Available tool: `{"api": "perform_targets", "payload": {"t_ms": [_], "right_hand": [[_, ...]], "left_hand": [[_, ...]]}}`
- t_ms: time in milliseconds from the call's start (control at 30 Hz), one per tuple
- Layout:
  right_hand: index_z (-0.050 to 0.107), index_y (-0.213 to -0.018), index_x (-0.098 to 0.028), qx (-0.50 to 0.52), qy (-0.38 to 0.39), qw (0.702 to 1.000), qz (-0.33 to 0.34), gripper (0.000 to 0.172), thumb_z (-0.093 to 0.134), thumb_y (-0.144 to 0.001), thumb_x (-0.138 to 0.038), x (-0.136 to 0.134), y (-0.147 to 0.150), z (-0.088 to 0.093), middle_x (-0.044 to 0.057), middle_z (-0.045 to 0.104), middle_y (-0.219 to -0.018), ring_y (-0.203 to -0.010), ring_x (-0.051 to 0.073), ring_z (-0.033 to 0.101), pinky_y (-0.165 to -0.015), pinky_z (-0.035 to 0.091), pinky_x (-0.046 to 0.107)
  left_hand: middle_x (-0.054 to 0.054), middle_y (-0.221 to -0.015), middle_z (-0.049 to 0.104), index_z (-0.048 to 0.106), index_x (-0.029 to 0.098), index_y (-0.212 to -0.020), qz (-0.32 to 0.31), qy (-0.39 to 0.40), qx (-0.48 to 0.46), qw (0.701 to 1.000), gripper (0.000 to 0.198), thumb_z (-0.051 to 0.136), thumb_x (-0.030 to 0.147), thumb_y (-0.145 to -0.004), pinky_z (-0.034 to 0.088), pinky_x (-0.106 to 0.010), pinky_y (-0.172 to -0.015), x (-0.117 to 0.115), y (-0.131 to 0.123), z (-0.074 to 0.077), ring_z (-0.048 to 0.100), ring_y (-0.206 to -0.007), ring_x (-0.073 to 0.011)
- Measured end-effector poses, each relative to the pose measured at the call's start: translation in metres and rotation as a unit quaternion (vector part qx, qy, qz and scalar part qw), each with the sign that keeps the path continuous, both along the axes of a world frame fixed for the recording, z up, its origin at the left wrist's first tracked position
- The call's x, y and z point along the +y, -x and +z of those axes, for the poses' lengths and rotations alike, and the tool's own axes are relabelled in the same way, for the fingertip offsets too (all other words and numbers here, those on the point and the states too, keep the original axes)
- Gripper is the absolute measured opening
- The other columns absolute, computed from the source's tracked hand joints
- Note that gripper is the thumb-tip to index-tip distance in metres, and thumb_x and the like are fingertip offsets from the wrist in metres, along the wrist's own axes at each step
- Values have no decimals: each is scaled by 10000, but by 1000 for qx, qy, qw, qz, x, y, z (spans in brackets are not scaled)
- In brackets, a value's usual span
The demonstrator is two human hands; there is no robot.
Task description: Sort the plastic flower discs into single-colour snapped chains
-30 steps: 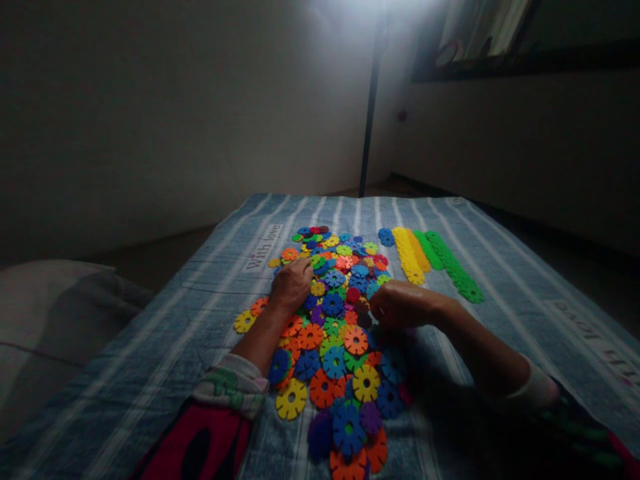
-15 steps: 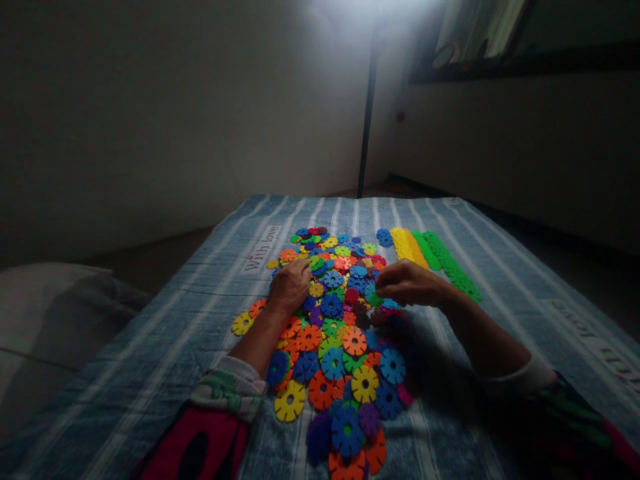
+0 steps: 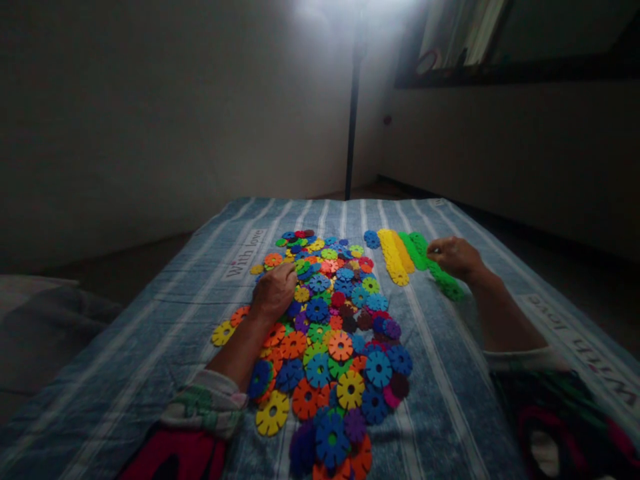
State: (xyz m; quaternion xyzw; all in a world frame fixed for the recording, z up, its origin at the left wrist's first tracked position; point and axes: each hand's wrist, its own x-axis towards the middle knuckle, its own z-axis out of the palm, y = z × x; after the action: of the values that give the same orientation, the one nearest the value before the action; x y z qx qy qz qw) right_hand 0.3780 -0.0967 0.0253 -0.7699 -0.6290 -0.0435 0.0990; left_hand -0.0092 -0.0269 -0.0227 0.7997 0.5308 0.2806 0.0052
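A heap of notched plastic discs (image 3: 317,310) in blue, orange, yellow, green, red and purple spreads down the middle of the cloth. At the heap's left edge is my left hand (image 3: 274,292), its fingers curled together near green and blue discs; whatever is in them is hidden. My right hand (image 3: 457,257) is closed in a pinch over the long row of overlapping green discs (image 3: 447,285). I cannot make out what its fingertips hold. Left of that row lie a shorter green row (image 3: 411,252) and yellow rows of discs (image 3: 393,257).
A small group of blue discs (image 3: 371,239) lies at the left of the yellow rows. Blue striped cloth (image 3: 165,313) covers the table. Behind it stand a thin dark pole (image 3: 353,127) and a wall. Pale fabric (image 3: 45,333) is at the far left.
My right hand has moved right, from the heap's right edge to above the green rows. My left hand has stayed by the heap. The view has shifted slightly to the right.
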Motion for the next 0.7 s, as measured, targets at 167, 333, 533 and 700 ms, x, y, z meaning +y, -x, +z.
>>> {"api": "perform_targets", "payload": {"t_ms": [167,333,533,700], "right_hand": [[749,-900,-239,13,41,999,12,249,526,-796,-281,5,-2,-14,52,734,-939,-849,196,651,-660,422,246],[752,-927,-230,10,42,999,7,265,528,-798,-289,6,-2,-20,70,734,-936,-834,210,654,-621,412,252],[754,-942,-246,26,2,1000,0,259,548,-799,-310,9,-6,-27,67,735,-970,-869,228,659,-662,446,271],[758,-922,-252,28,-65,997,-36,271,552,-770,-340,7,-15,-25,57,739,-931,-865,238,656,-686,467,296]], "left_hand": [[-95,-1003,707,657,172,-911,2,2,0,1000,310,361,234,-845,496,-318,-880,0,0,1,648,-951,-219],[-92,-980,712,654,175,-890,3,3,4,1000,299,364,233,-846,496,-307,-872,0,0,1,649,-940,-213],[-103,-1001,710,662,157,-913,0,4,4,1000,325,351,225,-845,490,-314,-905,1,0,0,648,-965,-214],[-106,-1010,709,667,151,-939,-4,2,12,1000,340,350,228,-843,499,-325,-891,1,1,1,652,-955,-221]]}}
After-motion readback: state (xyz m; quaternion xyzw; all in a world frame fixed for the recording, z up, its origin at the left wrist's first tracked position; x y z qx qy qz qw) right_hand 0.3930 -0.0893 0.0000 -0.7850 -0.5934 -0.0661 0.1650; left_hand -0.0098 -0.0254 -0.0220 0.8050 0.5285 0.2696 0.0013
